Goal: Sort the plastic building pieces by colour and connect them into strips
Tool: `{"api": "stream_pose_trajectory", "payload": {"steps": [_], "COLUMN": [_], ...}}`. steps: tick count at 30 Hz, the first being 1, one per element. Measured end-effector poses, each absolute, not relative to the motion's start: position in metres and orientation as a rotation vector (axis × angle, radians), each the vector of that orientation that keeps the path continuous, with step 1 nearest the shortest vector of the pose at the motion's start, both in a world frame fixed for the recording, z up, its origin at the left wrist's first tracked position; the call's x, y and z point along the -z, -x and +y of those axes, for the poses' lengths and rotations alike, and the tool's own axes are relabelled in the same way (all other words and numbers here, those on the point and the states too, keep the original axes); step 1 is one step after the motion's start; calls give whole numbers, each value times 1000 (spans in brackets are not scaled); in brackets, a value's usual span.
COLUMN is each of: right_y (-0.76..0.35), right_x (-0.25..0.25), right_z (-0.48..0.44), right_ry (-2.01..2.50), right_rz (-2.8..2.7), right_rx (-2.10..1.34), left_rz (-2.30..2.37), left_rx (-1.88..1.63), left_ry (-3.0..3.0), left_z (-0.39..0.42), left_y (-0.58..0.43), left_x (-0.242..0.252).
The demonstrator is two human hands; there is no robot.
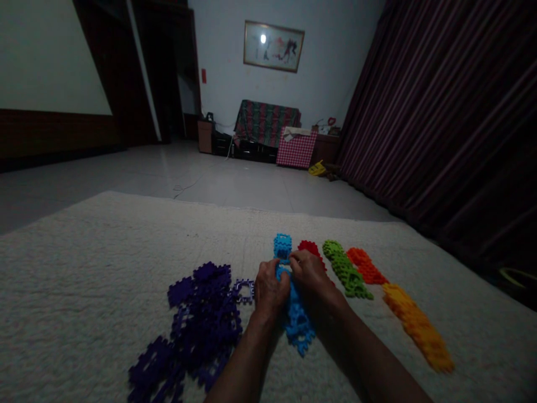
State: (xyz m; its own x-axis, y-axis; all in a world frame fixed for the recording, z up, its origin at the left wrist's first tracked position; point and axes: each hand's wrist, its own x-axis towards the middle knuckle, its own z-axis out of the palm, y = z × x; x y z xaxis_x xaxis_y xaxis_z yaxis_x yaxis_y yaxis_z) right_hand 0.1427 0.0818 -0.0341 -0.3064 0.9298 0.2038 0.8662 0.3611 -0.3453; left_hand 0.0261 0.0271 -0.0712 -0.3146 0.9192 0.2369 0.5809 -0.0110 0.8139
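Observation:
Light-blue interlocking plastic tiles run in a row down the middle of the carpet, with a short stack point(282, 245) at the far end and a longer overlapping line point(298, 322) nearer me. My left hand point(272, 285) is closed, fingers curled on the blue tiles at the gap between the two. My right hand point(309, 271) pinches the same spot from the other side, thumb and fingertips together. The fingers partly cover the tiles held there. Left of my left hand lies a loose heap of purple tiles point(201, 319), with one square, open-centred purple tile point(244, 291) beside my knuckles.
Right of my hands lie rows of red tiles point(311, 247), green tiles point(346, 270), orange-red tiles point(367, 265) and yellow-orange tiles point(417, 327). A cream carpet point(126, 240) lies beneath everything. Beyond it are the tiled floor point(251, 184), a cloth-covered cabinet point(268, 123) and dark curtains point(440, 112).

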Motion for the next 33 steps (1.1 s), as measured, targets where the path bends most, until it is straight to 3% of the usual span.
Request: {"api": "stream_pose_trajectory", "payload": {"steps": [6,14,25,33], "right_y": [-139,-144,-143,-134], "right_x": [32,26,33,31], "right_z": [118,168,142,133], "right_ry": [1507,1271,1120,1143], "right_rz": [-2242,-2434,-2597,-2607], "right_rx": [-80,-468,98,205], "left_rz": [1876,1895,1845,1818], "left_rx": [-1295,-1291,-1267,-1299], "left_ry": [-1514,-1480,-1481,-1460], "left_z": [26,28,27,27], "left_y": [-25,-26,-24,-24], "left_x": [71,70,66,66]}}
